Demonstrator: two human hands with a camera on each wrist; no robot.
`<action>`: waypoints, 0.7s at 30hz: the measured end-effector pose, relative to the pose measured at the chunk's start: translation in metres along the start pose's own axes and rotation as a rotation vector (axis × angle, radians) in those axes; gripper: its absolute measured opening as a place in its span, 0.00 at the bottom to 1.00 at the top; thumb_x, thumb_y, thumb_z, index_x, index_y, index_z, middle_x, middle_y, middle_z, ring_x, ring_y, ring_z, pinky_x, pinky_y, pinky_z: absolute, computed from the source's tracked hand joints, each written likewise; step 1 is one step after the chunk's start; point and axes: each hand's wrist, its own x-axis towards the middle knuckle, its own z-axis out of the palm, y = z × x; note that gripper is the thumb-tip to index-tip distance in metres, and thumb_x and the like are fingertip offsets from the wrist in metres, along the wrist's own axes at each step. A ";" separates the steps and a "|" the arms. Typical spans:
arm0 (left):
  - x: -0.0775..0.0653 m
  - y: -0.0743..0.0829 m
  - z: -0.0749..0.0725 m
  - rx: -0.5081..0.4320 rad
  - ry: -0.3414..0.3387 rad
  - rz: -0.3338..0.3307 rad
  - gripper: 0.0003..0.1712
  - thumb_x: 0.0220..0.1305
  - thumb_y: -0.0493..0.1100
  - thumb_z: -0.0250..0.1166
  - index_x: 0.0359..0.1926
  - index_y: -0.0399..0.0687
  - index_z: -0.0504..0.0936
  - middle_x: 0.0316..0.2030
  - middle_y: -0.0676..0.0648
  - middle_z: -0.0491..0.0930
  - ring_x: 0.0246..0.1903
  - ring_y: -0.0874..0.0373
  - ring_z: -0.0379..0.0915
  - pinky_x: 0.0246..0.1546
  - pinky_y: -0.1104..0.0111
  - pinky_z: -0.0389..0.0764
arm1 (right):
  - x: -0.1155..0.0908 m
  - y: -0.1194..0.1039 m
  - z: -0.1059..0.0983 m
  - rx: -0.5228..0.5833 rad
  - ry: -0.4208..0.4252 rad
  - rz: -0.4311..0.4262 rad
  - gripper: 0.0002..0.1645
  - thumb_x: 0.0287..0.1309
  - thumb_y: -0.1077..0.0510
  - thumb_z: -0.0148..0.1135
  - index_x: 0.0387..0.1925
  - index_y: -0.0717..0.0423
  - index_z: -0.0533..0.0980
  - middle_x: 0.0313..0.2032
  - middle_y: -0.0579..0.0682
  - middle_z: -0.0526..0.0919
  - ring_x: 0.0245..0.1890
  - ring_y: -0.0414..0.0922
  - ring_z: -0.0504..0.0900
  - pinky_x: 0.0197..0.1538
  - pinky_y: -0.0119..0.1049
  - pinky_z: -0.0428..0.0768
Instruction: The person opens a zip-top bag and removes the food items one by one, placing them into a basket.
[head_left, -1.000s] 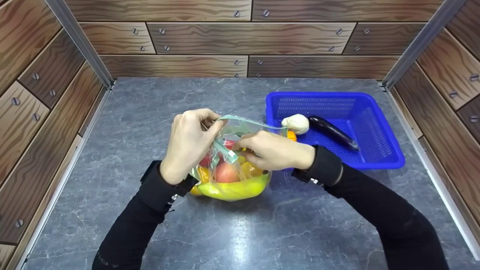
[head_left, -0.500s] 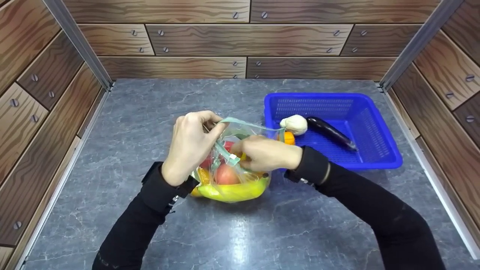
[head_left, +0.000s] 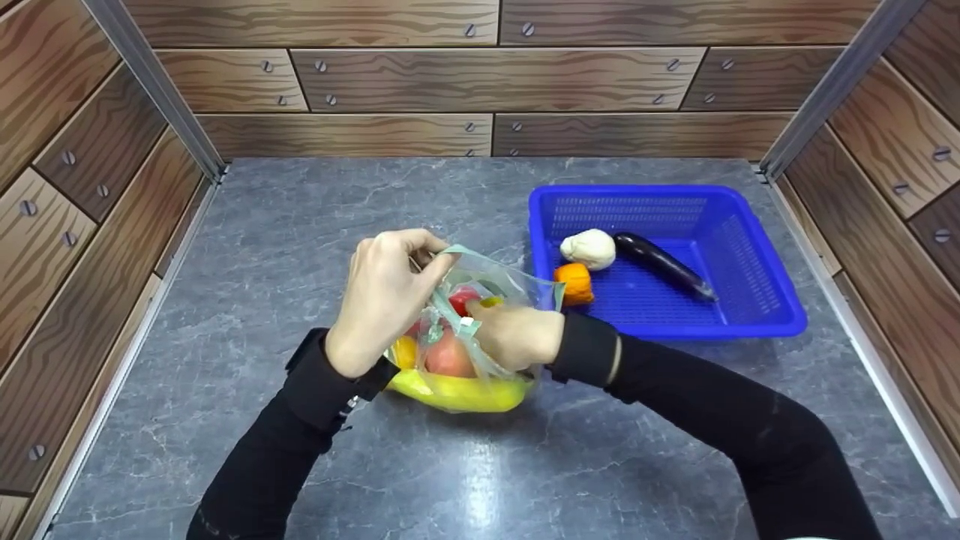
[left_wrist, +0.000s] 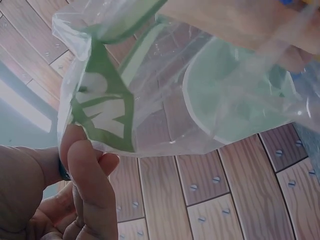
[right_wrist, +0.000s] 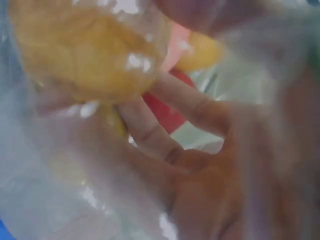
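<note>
A clear zip bag (head_left: pixel 517 279) with a green rim stands mid-table, full of fruit. Its mouth gapes open, and a white slider (head_left: pixel 466 322) shows on the near edge. My left hand (head_left: pixel 386 296) pinches the rim's left corner between thumb and fingers, also seen beside the green printed patch (left_wrist: pixel 107 110) in the left wrist view. Inside the bag, my right hand (head_left: pixel 517 334) reaches among the fruit; its extended fingers (right_wrist: pixel 192 107) touch a yellow-orange fruit (right_wrist: pixel 95 55). A banana (head_left: pixel 465 391), a reddish round fruit (head_left: pixel 450 354) and a red piece (head_left: pixel 463 300) show through the plastic.
A blue perforated basket (head_left: pixel 765 285) stands right of the bag. It contains an eggplant (head_left: pixel 664 264), a white lumpy vegetable (head_left: pixel 589 249) and an orange blocky vegetable (head_left: pixel 574 283). Wood-patterned panels (head_left: pixel 345 135) enclose the grey table (head_left: pixel 337 195) at the back and sides.
The right hand has moved down and nearer, deeper into the bag. The bag's right rim has sunk, uncovering the orange vegetable in the basket. The left hand keeps its pinch, slightly lower.
</note>
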 end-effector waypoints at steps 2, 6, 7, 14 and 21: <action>-0.001 -0.001 -0.001 -0.002 0.006 0.001 0.05 0.66 0.39 0.74 0.37 0.42 0.93 0.26 0.47 0.89 0.24 0.56 0.81 0.29 0.74 0.73 | 0.003 -0.002 0.002 0.058 -0.018 0.041 0.24 0.62 0.67 0.63 0.59 0.74 0.77 0.70 0.71 0.72 0.37 0.55 0.84 0.40 0.42 0.86; -0.002 -0.002 -0.001 0.002 0.003 0.002 0.04 0.66 0.39 0.74 0.36 0.43 0.93 0.26 0.47 0.89 0.24 0.57 0.80 0.29 0.74 0.72 | 0.009 -0.001 0.008 0.136 0.002 0.076 0.40 0.63 0.69 0.63 0.73 0.77 0.59 0.56 0.71 0.82 0.29 0.55 0.84 0.30 0.39 0.82; -0.002 -0.002 -0.001 0.003 0.001 0.002 0.04 0.66 0.39 0.74 0.36 0.43 0.93 0.26 0.47 0.89 0.24 0.57 0.79 0.29 0.74 0.71 | 0.011 0.000 0.009 0.147 0.009 0.084 0.40 0.64 0.69 0.62 0.74 0.77 0.59 0.53 0.70 0.83 0.29 0.55 0.83 0.30 0.39 0.82; -0.002 -0.004 0.001 -0.011 0.002 -0.016 0.04 0.66 0.39 0.73 0.36 0.43 0.93 0.26 0.47 0.88 0.21 0.57 0.77 0.26 0.75 0.66 | 0.027 0.016 0.017 0.045 0.108 0.058 0.25 0.64 0.70 0.64 0.63 0.67 0.75 0.60 0.63 0.78 0.44 0.58 0.85 0.50 0.48 0.88; -0.001 -0.007 0.006 0.001 -0.009 -0.028 0.05 0.68 0.39 0.72 0.37 0.44 0.93 0.27 0.47 0.88 0.22 0.58 0.76 0.25 0.75 0.64 | 0.030 0.030 0.015 -0.121 0.153 -0.025 0.21 0.64 0.66 0.66 0.58 0.64 0.77 0.60 0.64 0.78 0.42 0.58 0.85 0.47 0.50 0.89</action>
